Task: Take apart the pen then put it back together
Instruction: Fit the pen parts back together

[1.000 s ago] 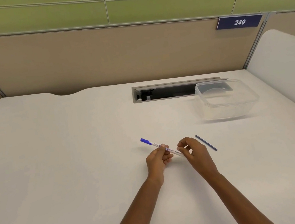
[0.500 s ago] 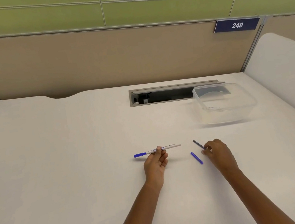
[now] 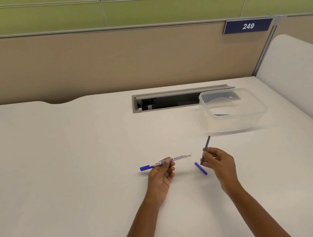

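Observation:
The white pen barrel (image 3: pixel 179 157) with a blue cap at its left end lies level in the air, pinched at its middle by my left hand (image 3: pixel 160 175). My right hand (image 3: pixel 221 162) pinches the thin dark ink refill (image 3: pixel 207 145) near its lower end, and the refill points up and away, lifted off the table. A small blue end plug (image 3: pixel 201 168) lies on the white table (image 3: pixel 68 171) between my two hands.
A clear plastic container (image 3: pixel 232 108) stands at the back right, just beyond my right hand. Behind it a cable slot (image 3: pixel 169 101) is sunk in the table. A beige partition closes the far edge, and white dividers stand at both sides.
My right hand let go of the barrel's end, left the blue plug on the table, then picked up the refill and tilted it upright. My left hand levelled the barrel.

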Demonstrator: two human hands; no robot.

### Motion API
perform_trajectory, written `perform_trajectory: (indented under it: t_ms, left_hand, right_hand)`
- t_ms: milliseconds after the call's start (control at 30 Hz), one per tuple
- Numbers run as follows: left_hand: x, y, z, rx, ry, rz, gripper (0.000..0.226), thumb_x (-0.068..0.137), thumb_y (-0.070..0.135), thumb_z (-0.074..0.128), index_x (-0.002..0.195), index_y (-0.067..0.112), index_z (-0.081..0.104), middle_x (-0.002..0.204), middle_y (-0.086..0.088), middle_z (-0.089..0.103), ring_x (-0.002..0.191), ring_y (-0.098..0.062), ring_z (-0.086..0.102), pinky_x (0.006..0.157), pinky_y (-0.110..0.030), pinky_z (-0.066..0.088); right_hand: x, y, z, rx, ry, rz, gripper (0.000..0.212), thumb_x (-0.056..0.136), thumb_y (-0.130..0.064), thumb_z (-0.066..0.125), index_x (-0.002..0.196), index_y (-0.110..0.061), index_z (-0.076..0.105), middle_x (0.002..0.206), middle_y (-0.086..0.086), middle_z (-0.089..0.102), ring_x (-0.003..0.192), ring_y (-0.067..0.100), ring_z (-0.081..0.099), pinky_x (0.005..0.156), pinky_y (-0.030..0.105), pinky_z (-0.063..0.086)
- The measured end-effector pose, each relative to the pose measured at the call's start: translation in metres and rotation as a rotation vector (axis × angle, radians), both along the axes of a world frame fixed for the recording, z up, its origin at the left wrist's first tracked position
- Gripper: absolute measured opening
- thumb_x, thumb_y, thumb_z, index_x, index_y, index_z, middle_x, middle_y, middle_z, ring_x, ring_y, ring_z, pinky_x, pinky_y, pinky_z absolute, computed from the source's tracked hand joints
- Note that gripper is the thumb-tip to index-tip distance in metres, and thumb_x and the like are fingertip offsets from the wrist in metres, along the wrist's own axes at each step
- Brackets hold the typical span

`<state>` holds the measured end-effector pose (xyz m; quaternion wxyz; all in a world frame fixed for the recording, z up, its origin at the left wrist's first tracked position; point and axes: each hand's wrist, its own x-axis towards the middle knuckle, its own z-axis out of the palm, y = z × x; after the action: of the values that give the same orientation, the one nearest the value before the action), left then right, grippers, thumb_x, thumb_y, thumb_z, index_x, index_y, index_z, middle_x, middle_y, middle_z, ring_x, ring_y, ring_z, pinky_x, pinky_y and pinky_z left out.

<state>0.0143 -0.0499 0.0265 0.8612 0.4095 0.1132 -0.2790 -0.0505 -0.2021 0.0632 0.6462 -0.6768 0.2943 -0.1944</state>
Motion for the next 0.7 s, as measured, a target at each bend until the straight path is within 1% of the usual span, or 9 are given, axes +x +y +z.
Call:
perform_trajectory:
  t_ms: [67,133,200,267,467,700]
  left_hand:
    - [0.001,-0.001,-0.001,-0.003,0.009,0.024,0.019,0.094,0.005,0.046,0.083,0.007,0.062,0.054,0.001,0.067,0.044,-0.004,0.059,0.043,-0.015,0.048]
    - [0.001,0.0,-0.002,-0.007,0.006,0.037,0.019,0.094,0.005,0.046,0.084,0.006,0.061,0.054,0.001,0.068,0.044,-0.004,0.059,0.043,-0.015,0.048]
    - [0.0,0.001,-0.003,-0.01,0.001,0.049,0.019,0.094,0.004,0.045,0.084,0.006,0.061,0.054,0.001,0.068,0.045,-0.004,0.06,0.043,-0.015,0.049]
    - [0.0,0.001,-0.004,-0.01,-0.001,0.053,0.019,0.094,0.004,0.046,0.084,0.005,0.062,0.054,0.001,0.068,0.046,-0.004,0.061,0.044,-0.015,0.049]
    - [0.001,0.0,-0.005,-0.003,-0.022,0.039,0.02,0.094,0.004,0.046,0.082,0.006,0.061,0.055,0.0,0.069,0.047,-0.004,0.061,0.045,-0.014,0.049]
    - [0.001,-0.002,-0.005,0.039,-0.018,0.046,0.018,0.094,0.006,0.047,0.082,0.007,0.061,0.054,0.002,0.068,0.048,-0.003,0.062,0.047,-0.013,0.05]
  right_hand:
    - [0.001,0.012,0.008,0.186,-0.133,0.026,0.01,0.088,-0.003,0.052,0.084,-0.007,0.061,0.072,0.007,0.065,0.061,0.012,0.068,0.06,0.017,0.057]
    - [0.002,0.022,0.012,0.303,-0.232,0.034,0.011,0.09,-0.006,0.05,0.083,-0.009,0.057,0.076,0.009,0.065,0.065,0.011,0.07,0.06,0.017,0.056]
    - [0.002,0.027,0.013,0.356,-0.299,0.031,0.011,0.092,-0.007,0.047,0.084,-0.01,0.053,0.08,0.011,0.064,0.068,0.013,0.071,0.061,0.018,0.056]
    - [0.001,0.028,0.011,0.375,-0.33,0.015,0.012,0.093,-0.007,0.045,0.084,-0.012,0.051,0.081,0.011,0.063,0.068,0.014,0.071,0.061,0.018,0.056]
    - [0.001,0.026,0.005,0.38,-0.331,0.01,0.012,0.092,-0.007,0.046,0.085,-0.013,0.052,0.083,0.01,0.064,0.068,0.014,0.071,0.061,0.018,0.057]
    - [0.002,0.022,0.002,0.288,-0.331,0.076,0.013,0.09,-0.003,0.047,0.085,-0.012,0.054,0.085,0.01,0.066,0.071,0.012,0.071,0.062,0.017,0.056]
